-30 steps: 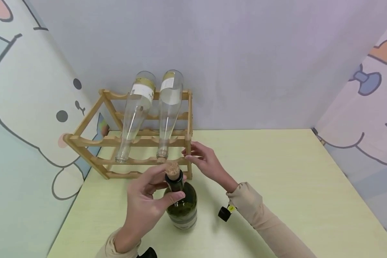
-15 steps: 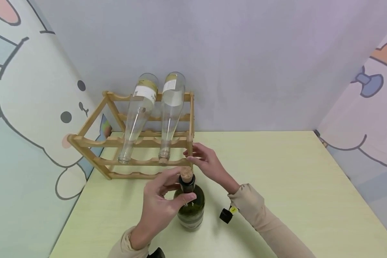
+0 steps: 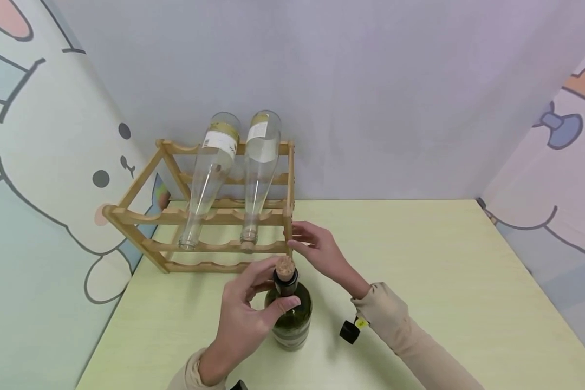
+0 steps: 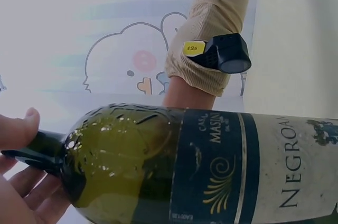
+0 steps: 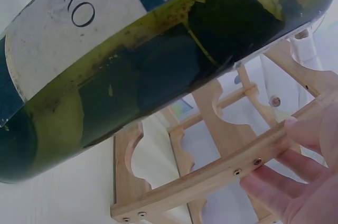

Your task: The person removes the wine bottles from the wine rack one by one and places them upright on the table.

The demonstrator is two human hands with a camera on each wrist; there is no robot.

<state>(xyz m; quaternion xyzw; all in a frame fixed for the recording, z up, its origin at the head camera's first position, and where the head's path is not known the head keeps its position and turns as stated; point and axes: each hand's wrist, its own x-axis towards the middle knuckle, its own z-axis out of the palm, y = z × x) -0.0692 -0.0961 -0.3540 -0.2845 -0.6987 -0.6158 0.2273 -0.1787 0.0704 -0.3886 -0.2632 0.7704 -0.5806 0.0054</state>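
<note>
My left hand [image 3: 248,322] grips the neck of a green wine bottle [image 3: 294,323] in the head view. A cork [image 3: 285,267] sits in its mouth, pointing up toward the camera. The label [image 4: 285,168] faces the left wrist camera. Behind the bottle is a wooden wine rack [image 3: 151,218]; my right hand [image 3: 322,252] holds its front right post, thumb on one side and fingers on the other, as the right wrist view also shows. Two clear bottles lie tilted on the rack's top tier: the left one [image 3: 207,179] shows an open mouth, the right one [image 3: 259,179] a cork.
The rack stands at the back left of a pale yellow table [image 3: 419,260], close to the grey back wall [image 3: 370,97]. Cartoon-printed walls [image 3: 44,162] flank both sides. A small black camera [image 3: 349,332] hangs at my right wrist.
My left hand has moved the green bottle to the right, mostly in the first half second. My right hand has shifted slightly right at the rack post. The clear bottles stay on the rack.
</note>
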